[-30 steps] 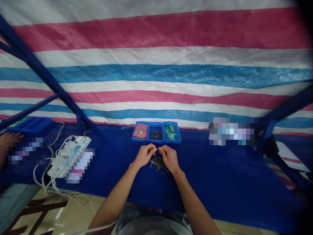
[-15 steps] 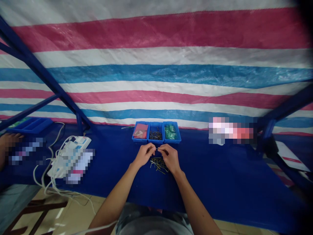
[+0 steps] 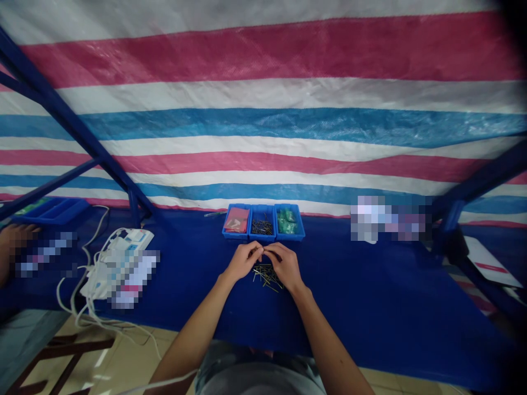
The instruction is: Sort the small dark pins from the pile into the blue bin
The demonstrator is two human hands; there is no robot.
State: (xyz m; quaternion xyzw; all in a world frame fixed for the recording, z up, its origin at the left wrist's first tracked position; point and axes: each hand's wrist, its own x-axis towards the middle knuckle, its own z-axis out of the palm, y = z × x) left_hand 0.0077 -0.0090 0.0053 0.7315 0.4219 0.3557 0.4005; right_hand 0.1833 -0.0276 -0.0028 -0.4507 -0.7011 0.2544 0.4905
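Both hands meet at the fingertips above the blue table (image 3: 362,307). My left hand (image 3: 244,260) is closed in a pinch, and so is my right hand (image 3: 285,264). They share a small thin metal piece, seemingly a screw, now almost wholly hidden by the fingers. Just below the hands lies a loose pile of long thin screws (image 3: 267,277), silver and brassy. Beyond them stand three joined blue bins: the left bin (image 3: 236,237) has a pink packet (image 3: 237,215), the middle one holds dark screws (image 3: 262,226), and the right one green packets (image 3: 287,222).
To the left lie a white power strip (image 3: 135,238) and tangled white cables (image 3: 88,312). Farther left are another person's hand (image 3: 18,237) and a blue tray (image 3: 61,211). Blue frame posts (image 3: 82,123) slant on both sides before a striped sheet (image 3: 263,126). Blurred items sit at right.
My fingertips have drawn closer together, covering the thin metal piece that showed between them earlier. The pile and bins stay as they were.
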